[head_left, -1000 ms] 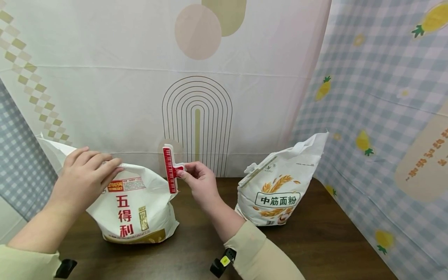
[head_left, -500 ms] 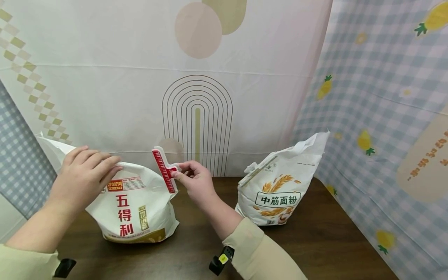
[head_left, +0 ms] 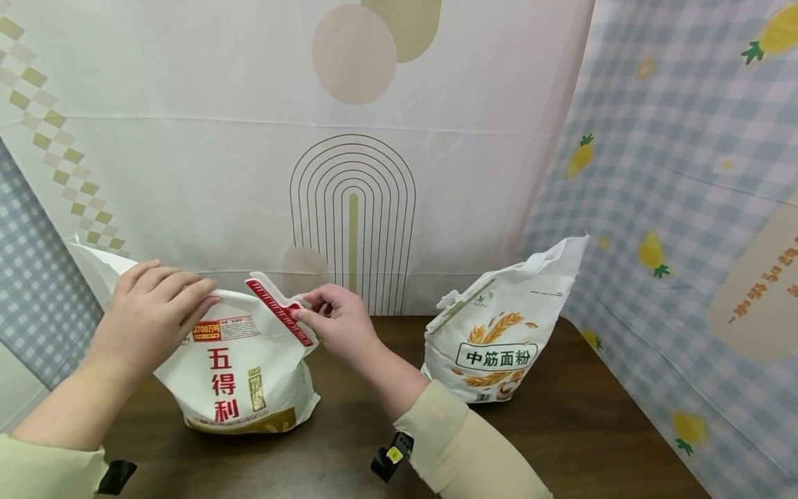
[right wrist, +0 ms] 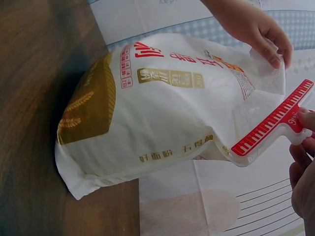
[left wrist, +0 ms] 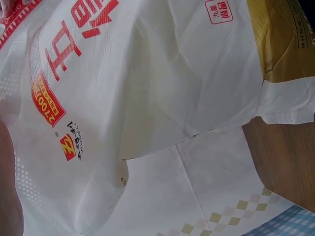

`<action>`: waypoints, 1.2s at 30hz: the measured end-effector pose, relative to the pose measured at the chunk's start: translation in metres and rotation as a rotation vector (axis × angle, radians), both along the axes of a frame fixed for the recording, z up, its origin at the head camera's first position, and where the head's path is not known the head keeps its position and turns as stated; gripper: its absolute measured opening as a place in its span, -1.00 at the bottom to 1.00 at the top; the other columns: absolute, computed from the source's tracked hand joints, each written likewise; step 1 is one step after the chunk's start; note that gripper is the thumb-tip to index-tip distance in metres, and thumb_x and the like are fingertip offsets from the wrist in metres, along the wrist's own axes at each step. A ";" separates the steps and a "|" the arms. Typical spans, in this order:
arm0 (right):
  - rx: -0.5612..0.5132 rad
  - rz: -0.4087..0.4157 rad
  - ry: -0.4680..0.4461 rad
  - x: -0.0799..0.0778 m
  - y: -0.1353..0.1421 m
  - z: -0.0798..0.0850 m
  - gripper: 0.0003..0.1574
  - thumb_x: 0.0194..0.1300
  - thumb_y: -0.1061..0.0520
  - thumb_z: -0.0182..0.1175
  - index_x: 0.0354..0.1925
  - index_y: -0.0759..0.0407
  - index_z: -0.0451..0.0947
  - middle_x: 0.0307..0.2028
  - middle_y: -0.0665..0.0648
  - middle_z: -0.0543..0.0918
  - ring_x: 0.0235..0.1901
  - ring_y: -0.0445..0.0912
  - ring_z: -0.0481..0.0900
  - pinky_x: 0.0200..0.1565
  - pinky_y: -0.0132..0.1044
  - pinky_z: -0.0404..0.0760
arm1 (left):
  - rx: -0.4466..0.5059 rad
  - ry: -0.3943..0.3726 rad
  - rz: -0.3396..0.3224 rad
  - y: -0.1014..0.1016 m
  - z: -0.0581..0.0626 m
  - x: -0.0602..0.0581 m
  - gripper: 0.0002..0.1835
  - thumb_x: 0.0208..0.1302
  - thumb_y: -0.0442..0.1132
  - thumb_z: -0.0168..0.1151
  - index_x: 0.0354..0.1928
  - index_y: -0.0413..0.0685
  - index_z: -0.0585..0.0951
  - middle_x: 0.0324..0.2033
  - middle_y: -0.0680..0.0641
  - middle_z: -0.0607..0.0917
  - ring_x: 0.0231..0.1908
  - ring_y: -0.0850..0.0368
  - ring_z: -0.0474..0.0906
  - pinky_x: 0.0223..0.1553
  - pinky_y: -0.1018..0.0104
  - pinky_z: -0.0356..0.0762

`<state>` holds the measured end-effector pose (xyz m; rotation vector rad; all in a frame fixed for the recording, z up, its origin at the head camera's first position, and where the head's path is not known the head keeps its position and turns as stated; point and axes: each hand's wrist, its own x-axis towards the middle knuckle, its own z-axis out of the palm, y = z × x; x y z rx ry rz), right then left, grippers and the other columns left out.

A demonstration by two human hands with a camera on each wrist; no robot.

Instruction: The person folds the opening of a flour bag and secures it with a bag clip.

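A white flour bag with red characters stands on the table at the left. My left hand holds its folded top edge, thumb in front and fingers over the back, as the right wrist view shows. My right hand pinches the handle of a red and white bag clip between thumb and fingers. The clip lies slanted over the bag's upper right corner, its lower end at the fold. In the left wrist view the bag's side fills most of the frame.
A second flour bag, white with wheat ears, stands at the right with its top leaning right. Both bags are on a dark wooden table. A patterned cloth hangs behind, and a checked cloth borders the right side.
My right hand has moved slightly left and tilted the clip from nearly upright to a slant along the bag's top right edge. My left hand keeps its hold on the bag.
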<state>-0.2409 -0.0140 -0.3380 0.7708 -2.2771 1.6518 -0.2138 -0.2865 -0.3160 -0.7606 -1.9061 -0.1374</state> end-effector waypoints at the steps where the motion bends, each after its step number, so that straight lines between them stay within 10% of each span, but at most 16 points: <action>1: 0.015 0.003 0.004 0.000 0.000 0.001 -0.81 0.18 0.17 0.44 -0.21 0.18 0.70 -0.37 -0.03 0.65 -0.45 -0.25 0.48 -0.46 -0.43 0.51 | 0.000 0.000 -0.001 0.000 0.000 0.000 -0.48 0.53 0.14 -0.12 -0.14 -0.09 0.69 -0.28 -0.16 0.72 -0.20 -0.27 0.55 0.14 -0.24 0.33; 36: 0.532 -0.039 0.241 0.006 -0.017 0.020 -0.84 0.31 0.03 0.34 -0.16 0.02 0.72 -0.31 -0.14 0.62 -0.31 -0.31 0.45 -0.26 -0.55 0.42 | 0.020 -0.017 0.003 0.003 0.004 0.000 -0.46 0.55 0.14 -0.15 -0.19 -0.08 0.71 -0.28 -0.15 0.72 -0.20 -0.24 0.56 0.10 -0.23 0.34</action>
